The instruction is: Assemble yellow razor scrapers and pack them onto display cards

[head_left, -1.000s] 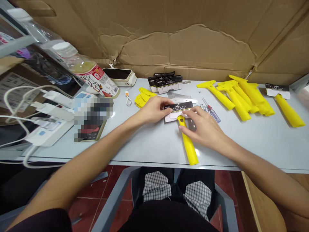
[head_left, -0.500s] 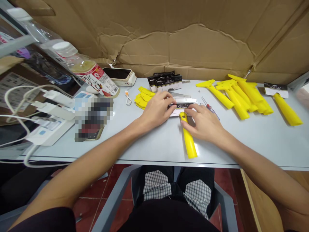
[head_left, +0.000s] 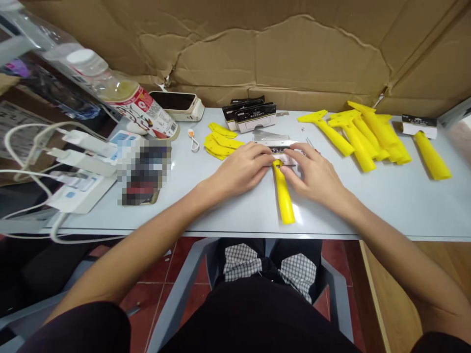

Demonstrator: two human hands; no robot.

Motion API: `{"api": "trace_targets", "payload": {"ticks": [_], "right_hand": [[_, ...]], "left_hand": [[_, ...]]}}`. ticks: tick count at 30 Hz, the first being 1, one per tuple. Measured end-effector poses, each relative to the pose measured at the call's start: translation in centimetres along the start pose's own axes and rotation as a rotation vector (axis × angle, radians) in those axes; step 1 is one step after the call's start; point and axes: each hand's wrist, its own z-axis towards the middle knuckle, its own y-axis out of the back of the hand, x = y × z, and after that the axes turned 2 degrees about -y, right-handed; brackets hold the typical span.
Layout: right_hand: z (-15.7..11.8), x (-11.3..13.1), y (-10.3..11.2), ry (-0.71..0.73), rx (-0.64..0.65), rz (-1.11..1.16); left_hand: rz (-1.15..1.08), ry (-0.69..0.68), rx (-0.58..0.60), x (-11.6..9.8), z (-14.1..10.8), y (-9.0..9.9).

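A yellow-handled scraper (head_left: 283, 196) lies on the table in front of me, its handle pointing at me. A black-and-white cardboard sleeve (head_left: 278, 151) sits across its head. My left hand (head_left: 245, 166) is closed at the left end of the sleeve, fingertips pressed on it. My right hand (head_left: 312, 169) pinches the sleeve's right part, with the thumb beside the top of the handle. The fingers hide both ends of the sleeve. Metal blades (head_left: 270, 136) lie just behind it. A screwdriver (head_left: 311, 143) is partly hidden behind my right hand.
Yellow flat pieces (head_left: 221, 142) and folded black-and-white sleeves (head_left: 255, 117) lie behind my left hand. Several yellow scraper handles (head_left: 358, 139) are piled at right, beside a sleeved scraper (head_left: 432, 154). Left stand a bottle (head_left: 136, 108), a power strip (head_left: 83, 189) and a phone (head_left: 145, 174).
My left hand has shifted to the right along the sleeve, nearer the handle's top. The right thumb has come off the handle's side toward the sleeve. The view has tilted slightly.
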Motion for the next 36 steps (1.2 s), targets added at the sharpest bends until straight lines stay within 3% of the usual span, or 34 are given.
{"api": "trace_targets", "payload": {"ticks": [5,10,13,17,23,29,36], "right_hand": [[-4.7,-0.8,0.0,0.033,-0.026,-0.022],[-7.7,-1.1,-0.9,0.015,0.098,-0.102],[-7.4,-0.9,-1.3,-0.027,0.143,-0.164],[-6.6,-0.4,-1.7,-0.071,0.166,-0.233],[-6.3,0.2,-2.1,-0.101,0.161,-0.266],[-6.3,0.2,-2.3,-0.106,0.168,-0.251],[-6.2,0.4,-2.1,-0.123,0.178,-0.242]], "left_hand": [[-0.026,0.131,-0.048,-2.6,-2.9,0.9],[0.0,0.327,-0.031,-4.4,-7.0,-1.3],[0.053,0.386,-0.016,-4.8,-7.8,-2.8],[0.092,0.443,-0.018,-5.3,-7.5,-3.6],[0.103,0.474,-0.044,-5.6,-7.4,-3.9],[0.09,0.409,0.005,-5.5,-7.5,-3.6],[0.061,0.437,0.034,-5.7,-7.3,-3.2]]}}
